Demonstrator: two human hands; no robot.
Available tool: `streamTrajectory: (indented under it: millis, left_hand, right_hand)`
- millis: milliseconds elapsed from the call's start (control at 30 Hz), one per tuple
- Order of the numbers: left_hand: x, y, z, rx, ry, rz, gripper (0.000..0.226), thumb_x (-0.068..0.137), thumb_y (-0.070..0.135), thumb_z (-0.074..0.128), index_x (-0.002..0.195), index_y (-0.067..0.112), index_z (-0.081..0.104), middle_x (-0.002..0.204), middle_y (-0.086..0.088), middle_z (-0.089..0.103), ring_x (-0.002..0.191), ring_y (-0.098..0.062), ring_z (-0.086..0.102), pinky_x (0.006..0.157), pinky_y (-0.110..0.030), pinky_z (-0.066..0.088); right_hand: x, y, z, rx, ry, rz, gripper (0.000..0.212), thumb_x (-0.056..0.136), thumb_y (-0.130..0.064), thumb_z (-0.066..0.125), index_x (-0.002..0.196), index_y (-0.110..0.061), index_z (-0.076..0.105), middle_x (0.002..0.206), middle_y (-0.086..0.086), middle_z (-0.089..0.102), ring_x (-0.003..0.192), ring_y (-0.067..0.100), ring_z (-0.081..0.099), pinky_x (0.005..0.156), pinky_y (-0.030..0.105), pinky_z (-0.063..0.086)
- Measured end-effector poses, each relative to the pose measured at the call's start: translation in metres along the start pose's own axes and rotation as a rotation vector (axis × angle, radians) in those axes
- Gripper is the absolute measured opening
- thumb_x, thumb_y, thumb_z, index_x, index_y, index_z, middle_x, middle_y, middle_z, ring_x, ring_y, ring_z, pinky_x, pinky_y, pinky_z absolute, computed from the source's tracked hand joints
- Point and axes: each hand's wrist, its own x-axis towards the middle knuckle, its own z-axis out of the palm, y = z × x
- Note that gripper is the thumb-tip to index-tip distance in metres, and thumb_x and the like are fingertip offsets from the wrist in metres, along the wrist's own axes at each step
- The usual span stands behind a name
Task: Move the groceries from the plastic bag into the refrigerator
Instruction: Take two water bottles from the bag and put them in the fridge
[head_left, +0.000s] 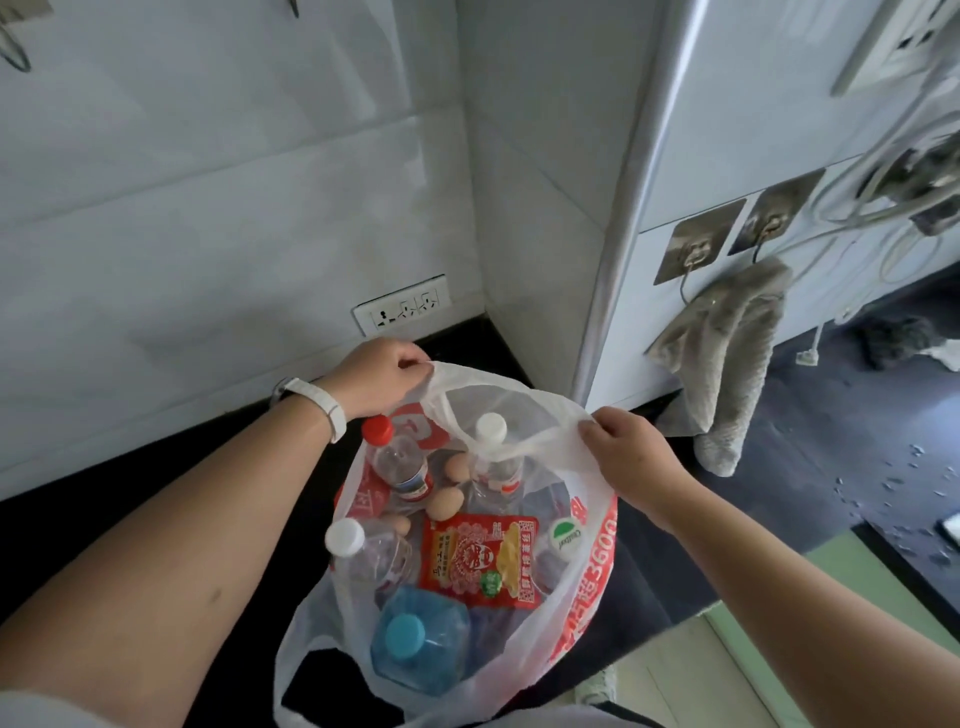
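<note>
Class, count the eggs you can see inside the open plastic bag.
3. One egg lies between the red-capped and white-capped bottles, a second egg just below it, a third egg lower left, partly covered. Others may be hidden underneath.

A wall socket (401, 305) sits above the dark counter (104, 525); a grey towel (727, 358) hangs from a hook (693, 254).

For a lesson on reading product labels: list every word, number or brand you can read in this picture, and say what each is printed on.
"3600" in red, among other characters too cut off to read: plastic bag.
Green logo lettering, too small to read surely: round lid.
Chinese characters, too blurred to read: red packet.
Bottle labels: unreadable.
</note>
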Motion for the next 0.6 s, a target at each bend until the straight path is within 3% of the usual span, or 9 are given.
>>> streamTrajectory:
  millis: [67,167,267,367,500,600]
  left_hand:
    - [0.0,0.001,0.002,0.016,-0.06,0.048,0.031,0.098,0.017,0.054,0.126,0.028,0.062,0.109,0.007,0.062,0.1,-0.017,0.062,0.087,-0.032,0.049]
    - [-0.004,0.006,0.003,0.143,-0.17,0.152,0.058,0.095,0.008,0.054,0.143,0.04,0.045,0.121,0.011,0.049,0.101,-0.012,0.057,0.085,-0.03,0.049]
    - [-0.006,0.01,0.007,0.293,-0.222,0.223,0.067,0.091,-0.001,0.048,0.141,0.045,0.047,0.124,0.014,0.041,0.095,-0.012,0.054,0.079,-0.032,0.049]
    - [-0.006,0.011,0.008,0.292,-0.172,0.236,0.045,0.095,0.008,0.05,0.126,0.037,0.064,0.116,0.011,0.051,0.097,-0.012,0.054,0.081,-0.03,0.046]
    - [-0.007,0.007,0.008,0.172,-0.058,0.236,0.022,0.098,0.024,0.055,0.108,0.029,0.074,0.101,0.013,0.061,0.092,-0.008,0.059,0.084,-0.035,0.051]
    - [-0.009,0.002,0.01,0.108,-0.017,0.235,0.019,0.098,0.021,0.057,0.104,0.023,0.075,0.097,0.011,0.064,0.089,-0.008,0.061,0.083,-0.035,0.052]
  right_hand:
    - [0.001,0.005,-0.001,-0.065,-0.009,-0.111,0.014,0.098,-0.036,0.053,0.106,-0.026,0.056,0.094,-0.007,0.061,0.077,0.011,0.06,0.061,0.022,0.046]
    - [-0.003,0.009,-0.006,-0.316,-0.111,-0.448,0.06,0.091,-0.043,0.062,0.142,-0.042,0.03,0.126,-0.013,0.04,0.096,0.007,0.058,0.075,0.018,0.048]
    - [-0.004,0.0,-0.007,-0.693,-0.268,-0.667,0.067,0.087,-0.052,0.062,0.143,-0.05,0.026,0.14,-0.009,0.02,0.098,0.012,0.051,0.084,0.022,0.047]
    - [0.004,-0.006,0.001,-0.877,-0.205,-0.663,0.059,0.089,-0.047,0.061,0.142,-0.04,0.035,0.142,-0.001,0.022,0.111,0.018,0.048,0.091,0.03,0.048]
    - [0.013,-0.003,0.009,-0.962,-0.101,-0.645,0.041,0.094,-0.037,0.056,0.133,-0.027,0.049,0.129,0.002,0.035,0.102,0.02,0.049,0.079,0.031,0.051]
    - [0.016,0.001,0.009,-0.941,-0.111,-0.633,0.028,0.095,-0.03,0.054,0.123,-0.024,0.057,0.122,0.0,0.039,0.093,0.017,0.047,0.069,0.026,0.044]
